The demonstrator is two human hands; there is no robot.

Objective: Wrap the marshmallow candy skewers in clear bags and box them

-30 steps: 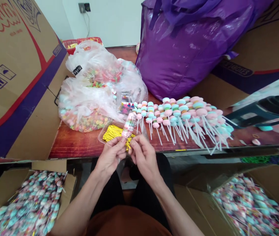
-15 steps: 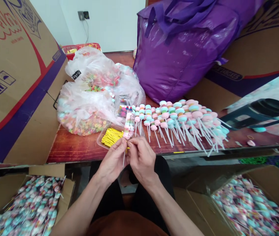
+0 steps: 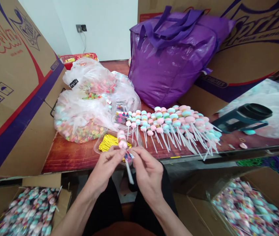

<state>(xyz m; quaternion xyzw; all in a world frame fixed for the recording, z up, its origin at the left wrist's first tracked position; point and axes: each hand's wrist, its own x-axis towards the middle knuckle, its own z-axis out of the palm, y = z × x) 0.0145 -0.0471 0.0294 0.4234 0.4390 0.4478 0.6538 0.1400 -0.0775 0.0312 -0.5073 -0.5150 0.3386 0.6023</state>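
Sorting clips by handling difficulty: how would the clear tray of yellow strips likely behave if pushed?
The clear tray is probably light, its walls looking like thin plastic. Being low and wide, it seems unlikely to tip. The yellow strips look loose and heaped, so they might shift or spill.

A candy stick (image 3: 121, 141) was between the left hand (image 3: 105, 168) and the right hand (image 3: 148, 168), at the front of the table (image 3: 67, 159). Ties (image 3: 108, 142) lay in a tub (image 3: 96, 148) just behind the hands. Bags of sweets (image 3: 77, 108) sat behind the tub. To their left stood a box (image 3: 31, 118), and behind them was a basket (image 3: 68, 66). More candy sticks (image 3: 174, 123) lay right of the tub, in front of a big bag (image 3: 166, 75). A cup (image 3: 239, 118) lay past their right end. Lower than the table, one open box (image 3: 65, 198) was on the left and another (image 3: 193, 182) on the right, both with candy in them.
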